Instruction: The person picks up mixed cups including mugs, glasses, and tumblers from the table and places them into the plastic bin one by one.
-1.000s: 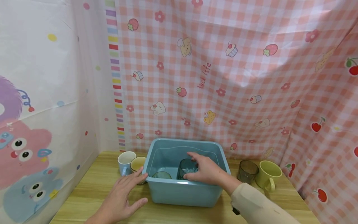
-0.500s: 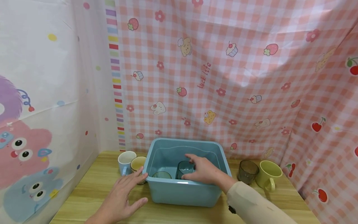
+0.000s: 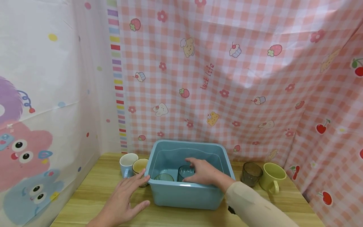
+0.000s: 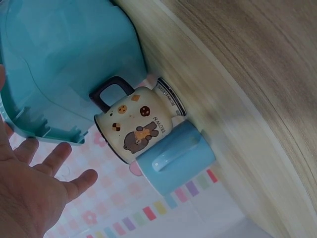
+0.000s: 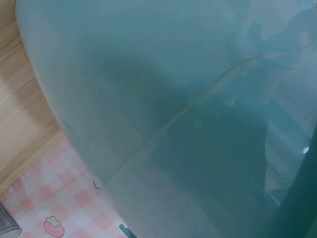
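Inside the light blue plastic bin (image 3: 188, 196), my right hand (image 3: 207, 172) grips a dark teal drinking glass (image 3: 184, 173) with thumb and fingers around its side. A green-tinted glass (image 3: 164, 177) stands to its left, mostly hidden by the bin's front wall. My left hand (image 3: 122, 197) has its fingers spread, the fingertips at the bin's left rim; it holds nothing. In the left wrist view, a cream mug (image 4: 143, 119) with a bear print and black handle stands against a light blue mug (image 4: 181, 158). The right wrist view shows only the bin's outer wall (image 5: 148, 99) up close, not the hand.
Right of the bin, a brown-tinted glass (image 3: 251, 175) and a yellow-green mug (image 3: 272, 176) stand side by side on the wooden table (image 3: 82, 201). A pink checked cloth (image 3: 198, 104) hangs behind the table, with a white printed cloth (image 3: 56, 94) at the left.
My right hand has moved a little left and down inside the bin, carrying the teal glass closer to the green-tinted one. The left hand has stayed in place.
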Tool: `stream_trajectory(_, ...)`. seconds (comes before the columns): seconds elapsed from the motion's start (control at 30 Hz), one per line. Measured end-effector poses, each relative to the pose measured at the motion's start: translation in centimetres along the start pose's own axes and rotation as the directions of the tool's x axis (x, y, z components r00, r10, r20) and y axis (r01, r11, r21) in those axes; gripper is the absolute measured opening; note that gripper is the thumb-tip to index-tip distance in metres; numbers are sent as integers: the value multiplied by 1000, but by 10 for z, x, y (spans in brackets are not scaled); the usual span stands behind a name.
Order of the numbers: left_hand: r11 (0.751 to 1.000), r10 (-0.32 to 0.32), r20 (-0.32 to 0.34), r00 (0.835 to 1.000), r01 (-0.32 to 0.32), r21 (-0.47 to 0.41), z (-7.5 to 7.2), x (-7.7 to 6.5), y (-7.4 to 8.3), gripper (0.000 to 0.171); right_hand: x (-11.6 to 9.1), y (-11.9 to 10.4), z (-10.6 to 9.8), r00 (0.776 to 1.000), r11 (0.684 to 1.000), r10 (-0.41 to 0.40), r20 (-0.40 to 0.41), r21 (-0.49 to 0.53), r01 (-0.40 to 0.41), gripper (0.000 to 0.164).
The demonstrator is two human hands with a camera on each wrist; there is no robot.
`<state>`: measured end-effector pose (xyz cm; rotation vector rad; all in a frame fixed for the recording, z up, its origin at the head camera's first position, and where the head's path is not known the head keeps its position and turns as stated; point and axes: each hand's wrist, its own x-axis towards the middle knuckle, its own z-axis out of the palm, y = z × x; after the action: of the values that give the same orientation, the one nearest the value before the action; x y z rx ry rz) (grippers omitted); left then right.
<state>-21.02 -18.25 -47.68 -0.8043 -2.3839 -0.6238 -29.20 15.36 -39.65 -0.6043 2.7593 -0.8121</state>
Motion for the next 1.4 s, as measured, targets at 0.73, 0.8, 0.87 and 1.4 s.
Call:
stream_trajectory(0.73,1000,13,-8,1000,-13,-11,0,0,0,84,14,5,9,997,998,14,70,-60,-10,82)
stream_trajectory(0.8,1000,14,-9,1000,-14,-11,0,0,0,84,14,4,9,997,998,15,76,-67,-10,80)
stream_trajectory(0.87,1000,13,-9,1000,-13,-9,0,0,0,85,15,3,10,997,997,16,79,-75,-10,78)
stream_trajectory(1.4,999,39,-39,998,-40,-19,0,1,0,83,17,2,12,987,994,40,153,-111,-24,66)
